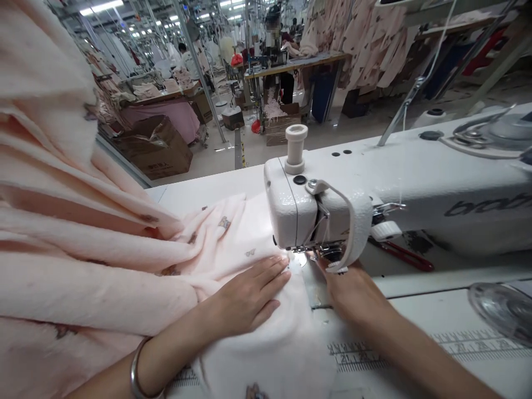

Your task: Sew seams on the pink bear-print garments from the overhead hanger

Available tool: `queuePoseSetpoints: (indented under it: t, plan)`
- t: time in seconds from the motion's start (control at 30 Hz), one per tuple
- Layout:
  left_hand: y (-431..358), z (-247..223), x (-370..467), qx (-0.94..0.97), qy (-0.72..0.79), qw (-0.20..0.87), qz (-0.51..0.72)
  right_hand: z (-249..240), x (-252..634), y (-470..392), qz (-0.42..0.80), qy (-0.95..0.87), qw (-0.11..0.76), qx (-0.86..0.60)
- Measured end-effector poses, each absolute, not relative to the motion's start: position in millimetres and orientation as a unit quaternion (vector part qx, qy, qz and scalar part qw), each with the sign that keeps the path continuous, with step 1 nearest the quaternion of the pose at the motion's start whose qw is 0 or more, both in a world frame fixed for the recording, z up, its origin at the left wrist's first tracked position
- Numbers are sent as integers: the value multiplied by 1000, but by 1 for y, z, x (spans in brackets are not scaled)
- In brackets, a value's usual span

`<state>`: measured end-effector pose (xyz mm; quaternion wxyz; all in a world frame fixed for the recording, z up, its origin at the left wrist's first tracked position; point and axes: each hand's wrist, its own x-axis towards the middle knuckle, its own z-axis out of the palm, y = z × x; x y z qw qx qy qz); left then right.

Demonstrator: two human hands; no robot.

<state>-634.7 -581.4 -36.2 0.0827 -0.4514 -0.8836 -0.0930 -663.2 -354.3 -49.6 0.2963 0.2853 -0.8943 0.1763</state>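
Note:
Pink plush fabric [249,221] with small printed figures hangs in folds at the left and spreads under the head of a white sewing machine [324,205]. My left hand [253,293] lies palm down on the fabric, just left of the needle area, its fingers stretched out and close to the presser foot. A metal bangle circles that wrist. My right hand [341,280] is behind and below the machine's white guard, right of the needle; its fingers are mostly hidden there, and what they touch cannot be made out.
Red-handled tool [403,255] lies under the machine arm. A printed ruler scale [361,354] runs along the table's front. Beyond stand a cardboard box [153,147], another worktable [299,64], hanging pink garments and people farther back.

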Motion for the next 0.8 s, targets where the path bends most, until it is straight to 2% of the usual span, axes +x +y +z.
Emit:
queuePoseSetpoints:
  t: [0.2, 0.37, 0.8]
  plan:
    - [-583, -37, -636, -450, -887, 78, -73, -70, -611, -370, 144, -901, 298, 279]
    - [-587, -37, -640, -448, -888, 74, -74, -82, -618, -377, 182, -910, 277, 247]
    - [-587, -34, -646, -448, -886, 87, -82, -82, -620, -375, 181, -919, 248, 248]
